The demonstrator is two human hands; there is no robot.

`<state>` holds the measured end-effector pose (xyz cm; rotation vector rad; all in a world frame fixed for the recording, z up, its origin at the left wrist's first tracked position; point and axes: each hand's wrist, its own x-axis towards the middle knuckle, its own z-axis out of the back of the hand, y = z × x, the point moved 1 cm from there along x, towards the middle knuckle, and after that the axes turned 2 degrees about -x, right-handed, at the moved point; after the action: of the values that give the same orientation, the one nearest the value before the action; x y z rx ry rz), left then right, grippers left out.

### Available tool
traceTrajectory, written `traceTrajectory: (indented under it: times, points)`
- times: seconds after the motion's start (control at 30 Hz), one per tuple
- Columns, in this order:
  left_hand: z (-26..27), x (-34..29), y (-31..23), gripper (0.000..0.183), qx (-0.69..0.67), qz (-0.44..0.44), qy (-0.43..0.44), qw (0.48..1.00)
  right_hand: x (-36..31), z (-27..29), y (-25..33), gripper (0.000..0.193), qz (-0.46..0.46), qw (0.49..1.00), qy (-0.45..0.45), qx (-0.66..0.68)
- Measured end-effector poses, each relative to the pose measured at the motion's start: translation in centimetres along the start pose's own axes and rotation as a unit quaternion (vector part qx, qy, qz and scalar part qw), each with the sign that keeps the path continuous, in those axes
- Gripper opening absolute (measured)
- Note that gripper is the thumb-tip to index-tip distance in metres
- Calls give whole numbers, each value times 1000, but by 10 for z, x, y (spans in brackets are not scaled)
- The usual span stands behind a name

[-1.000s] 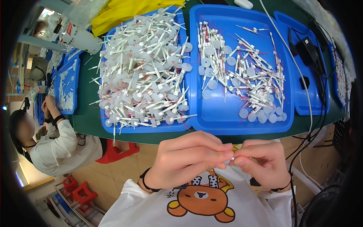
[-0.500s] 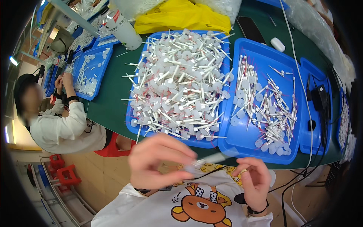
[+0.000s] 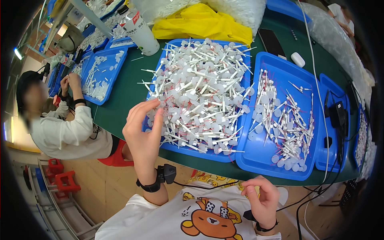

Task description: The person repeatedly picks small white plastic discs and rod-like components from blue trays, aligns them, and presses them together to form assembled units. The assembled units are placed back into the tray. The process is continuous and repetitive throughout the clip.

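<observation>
Left hand [image 3: 143,130] rose to the white pile [image 3: 200,96], grip apart (labelled bottle [image 3: 143,35] beyond); right hand's [image 3: 262,200] unclear.

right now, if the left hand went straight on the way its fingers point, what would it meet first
Most likely the heap of white sticks and round discs in the fuller blue tray; the left hand points at its left edge, perhaps touching, though depth is unclear.

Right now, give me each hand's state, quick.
Left hand: open, thumb and fingers apart, by the heaped white pieces; whether touching any cannot be told.
Right hand: half open, fingers curled, nothing visible held.
</observation>
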<state>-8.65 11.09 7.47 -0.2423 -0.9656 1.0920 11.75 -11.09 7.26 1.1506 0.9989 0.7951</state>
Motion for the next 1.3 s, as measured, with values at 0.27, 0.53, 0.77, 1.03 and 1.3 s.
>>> traceTrajectory:
  times: [0.27, 0.53, 0.77, 1.03, 1.3]
  points:
    - [8, -11, -22, 16, -7, -14, -31, 999, 4, 12, -1, 9, 29, 998, -11, -54]
    - [-38, -43, -95, 26, -131, -191, 243, 942, 14, 33, 2, 9, 78, 958, -173, -213]
    - [-97, -81, -132, 26, -147, -224, 396, 878, 39, 66, -8, 15, 158, 843, -268, -439]
    - [-124, -81, -149, 38, -154, -130, 441, 875, 50, 81, -10, 18, 126, 853, -219, -457]
    - [-131, -80, -146, 40, -179, -85, 482, 853, 43, 88, -8, 13, 144, 872, -245, -397]
